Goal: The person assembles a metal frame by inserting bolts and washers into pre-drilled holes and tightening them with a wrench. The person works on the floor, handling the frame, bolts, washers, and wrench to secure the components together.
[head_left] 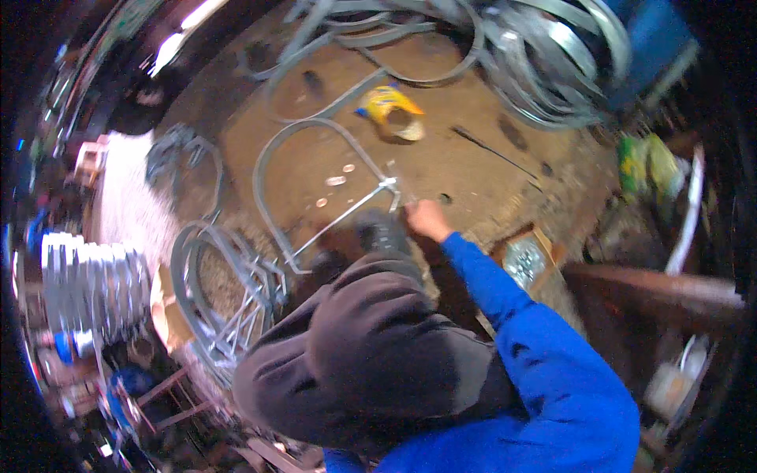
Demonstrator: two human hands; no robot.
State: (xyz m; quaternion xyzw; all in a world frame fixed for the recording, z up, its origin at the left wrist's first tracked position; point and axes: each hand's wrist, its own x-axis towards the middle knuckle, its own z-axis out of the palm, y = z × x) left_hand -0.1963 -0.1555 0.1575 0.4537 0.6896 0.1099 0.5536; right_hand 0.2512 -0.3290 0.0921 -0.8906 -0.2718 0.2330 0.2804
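Note:
My right hand (428, 221), in a blue sleeve, reaches out over the floor with its fingers curled closed. What they hold is blurred and too small to make out. Just beside it is the corner of a D-shaped metal strap bracket (262, 169), which lies on the floor. A straight metal rod (343, 214) runs across the bracket's two ends, with a small fitting (388, 183) at the end nearest my hand. My dark shoe (382, 232) is close to that rod. My left hand is out of view.
Bent metal straps (544, 63) pile up at the far side. A cut yellow container (386, 106) and a thin dark rod (497, 154) lie on the floor. Right of my arm is a box of small metal parts (524, 262). More brackets (209, 276) stack at left.

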